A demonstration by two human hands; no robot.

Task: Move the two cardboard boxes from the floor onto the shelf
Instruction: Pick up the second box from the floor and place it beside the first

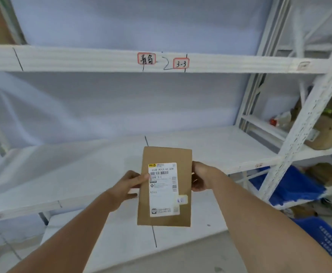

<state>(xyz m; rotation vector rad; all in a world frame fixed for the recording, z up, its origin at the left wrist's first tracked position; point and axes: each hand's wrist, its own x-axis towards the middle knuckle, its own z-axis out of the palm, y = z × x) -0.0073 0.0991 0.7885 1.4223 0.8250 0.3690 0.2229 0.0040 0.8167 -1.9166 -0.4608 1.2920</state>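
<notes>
I have the box (164, 186) off the floor, in front of the middle shelf (82, 168) and not yet set on it. My left hand (129, 186) clamps its left edge, thumb on the label (163, 189); my right hand (199, 177) grips the right edge. It looks light, flat and stiff, so pinching the long edges should hold it, though smooth cardboard could slip.

Bright, even, cool-white light washes the white shelf (102, 170) and leaves only faint, soft shadows below its front edge. The picture is mildly soft overall, and small print on the shipping label (164, 190) just above that edge is unreadable. Wide-angle distortion bows the shelf beams and tilts the uprights at its right end
</notes>
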